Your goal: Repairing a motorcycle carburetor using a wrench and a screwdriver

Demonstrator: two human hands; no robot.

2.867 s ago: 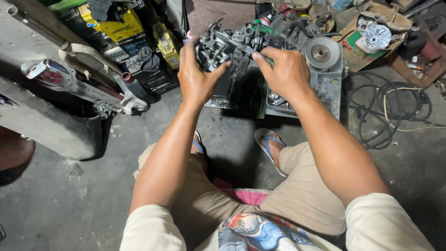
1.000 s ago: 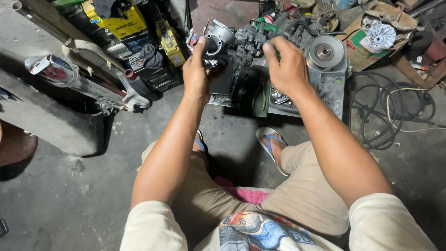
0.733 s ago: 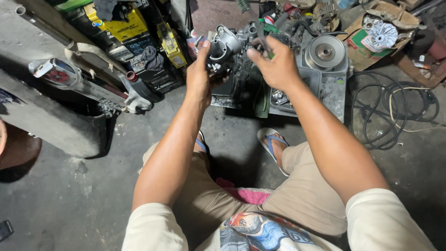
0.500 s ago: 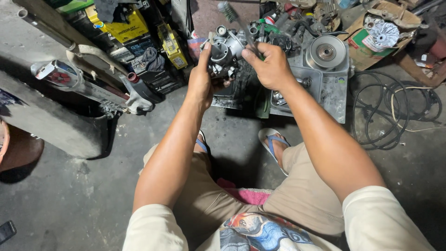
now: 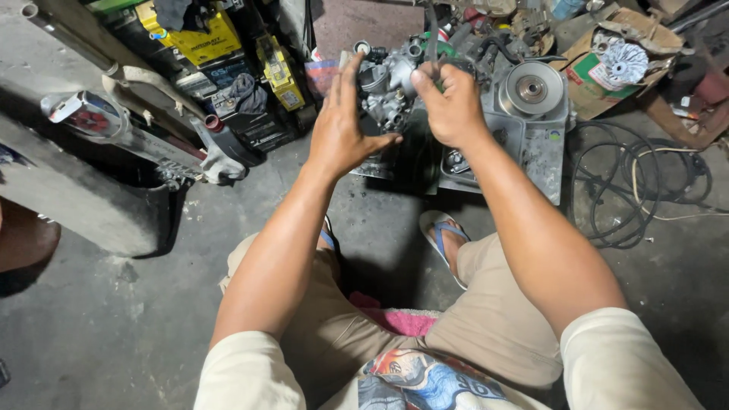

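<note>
I see my left hand (image 5: 342,133) and right hand (image 5: 453,106) both clasped around a grey metal carburettor (image 5: 387,91), near an open cardboard box (image 5: 588,72) containing a white finned fan wheel (image 5: 621,61).

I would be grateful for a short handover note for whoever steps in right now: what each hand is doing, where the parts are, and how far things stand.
Left hand: fingers spread, palm against the left side of the grey metal engine part, thumb under it.
Right hand: closed on the part's right side, gripping near a dark stem that sticks up.
The part is held up over the grey engine casing on the floor.
Done: part is lifted in both hands.
Left: it is not yet set down; nothing visibly detached.
</note>
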